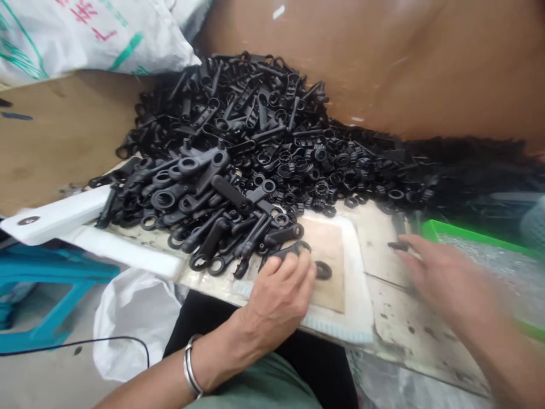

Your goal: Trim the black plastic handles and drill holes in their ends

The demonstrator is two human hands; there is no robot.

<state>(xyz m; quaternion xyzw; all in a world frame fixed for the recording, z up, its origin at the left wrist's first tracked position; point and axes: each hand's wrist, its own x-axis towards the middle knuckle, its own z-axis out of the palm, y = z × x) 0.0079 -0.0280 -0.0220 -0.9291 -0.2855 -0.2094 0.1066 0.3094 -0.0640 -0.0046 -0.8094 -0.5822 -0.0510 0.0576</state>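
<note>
My left hand [283,289], with a silver bangle on its wrist, is closed on a black plastic handle-like part [293,248] at the front of the pile. Fingers cover most of that part. Just right of these fingertips, a black ring [323,270] lies on a tan board [334,295] set on a white pad [357,307]. Farther right, my right hand [451,278] is smeared by motion. Its thumb and forefinger pinch a small black piece [398,246], whose exact kind I cannot make out, above the worktop beside a green tray.
A large heap of black plastic parts [255,125] covers the back of the worktop. The green tray [434,227] holds small clear pieces. White rails [128,250] jut out left, above a blue stool [63,284] and a white sack [131,324]. A printed sack [97,40] sits behind.
</note>
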